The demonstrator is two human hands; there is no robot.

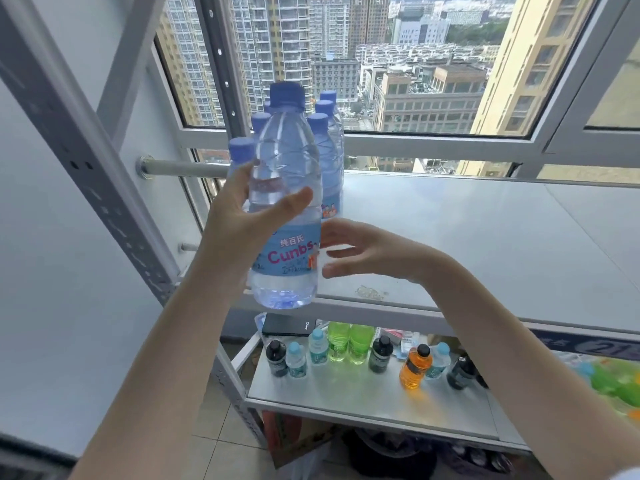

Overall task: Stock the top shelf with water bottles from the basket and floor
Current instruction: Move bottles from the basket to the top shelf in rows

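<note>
Mid-placement, our left hand (242, 216) grips a clear blue-capped plastic water bottle (287, 188) at the front-left edge of the pale metal top shelf (467, 237), our right hand (363, 251) released alongside; next it likely needs standing beside the stocked bottles (329, 157).

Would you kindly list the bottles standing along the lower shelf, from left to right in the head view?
First dark bottle, first pale-blue bottle, second pale-blue bottle, first green bottle, second green bottle, second dark bottle, orange bottle, third pale-blue bottle, third dark bottle.
</note>
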